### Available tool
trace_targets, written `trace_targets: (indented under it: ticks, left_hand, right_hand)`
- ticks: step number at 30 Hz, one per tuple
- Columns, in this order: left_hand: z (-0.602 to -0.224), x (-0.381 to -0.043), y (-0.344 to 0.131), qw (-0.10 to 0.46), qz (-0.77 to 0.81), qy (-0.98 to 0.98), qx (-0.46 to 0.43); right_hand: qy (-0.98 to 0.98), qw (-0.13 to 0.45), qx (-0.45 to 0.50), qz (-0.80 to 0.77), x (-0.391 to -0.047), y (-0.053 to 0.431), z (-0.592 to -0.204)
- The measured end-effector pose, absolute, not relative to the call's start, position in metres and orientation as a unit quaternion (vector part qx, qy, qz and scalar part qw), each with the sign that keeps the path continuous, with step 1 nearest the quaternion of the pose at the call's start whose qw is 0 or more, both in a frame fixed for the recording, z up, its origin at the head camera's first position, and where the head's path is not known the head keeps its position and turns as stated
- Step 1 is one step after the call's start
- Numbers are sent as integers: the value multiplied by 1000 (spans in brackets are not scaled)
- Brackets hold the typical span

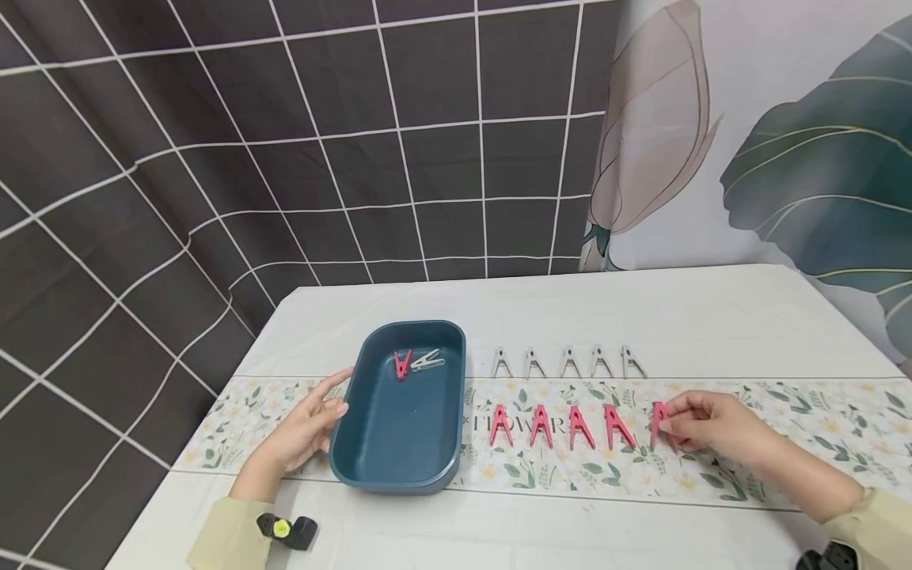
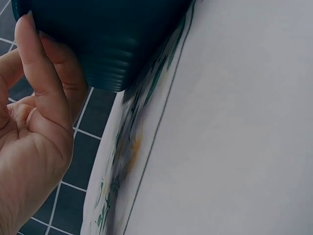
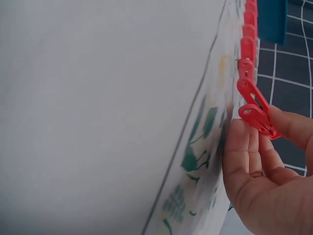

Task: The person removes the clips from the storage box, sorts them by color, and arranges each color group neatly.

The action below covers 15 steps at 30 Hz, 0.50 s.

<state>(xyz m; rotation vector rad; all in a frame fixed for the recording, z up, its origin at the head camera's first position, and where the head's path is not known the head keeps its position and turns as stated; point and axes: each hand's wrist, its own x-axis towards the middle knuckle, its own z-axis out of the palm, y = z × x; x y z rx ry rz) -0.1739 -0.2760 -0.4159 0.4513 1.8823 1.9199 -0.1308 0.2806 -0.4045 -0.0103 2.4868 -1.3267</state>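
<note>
In the head view my left hand (image 1: 306,427) rests against the left outer side of a dark blue plastic basin (image 1: 399,443). The left wrist view has its fingers (image 2: 46,81) lying along the basin wall. Inside the basin are a red clothespin (image 1: 402,365) and a grey clothespin (image 1: 427,361). Between thumb and fingers, my right hand (image 1: 720,423) pinches another red clothespin (image 1: 659,419), at the right end of the red row. Several red clothespins (image 1: 540,427) stretch leftward from it, their legs spread toward the front.
Behind the red row lies a row of several grey clothespins (image 1: 569,362), evenly spaced. A flowered strip with printed lettering (image 1: 805,443) crosses the white table (image 1: 570,530). A dark grid-patterned cloth (image 1: 427,158) hangs at the back and left, beside a leaf-patterned cloth (image 1: 784,182).
</note>
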Motion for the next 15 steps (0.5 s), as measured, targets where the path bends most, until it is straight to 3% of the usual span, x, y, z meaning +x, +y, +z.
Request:
trace_targets:
  ticks: [15]
  left_hand:
    - [-417,-175,-277,213,695,666,168]
  right_hand:
    - [883,182,32,-431,-140,281,-411]
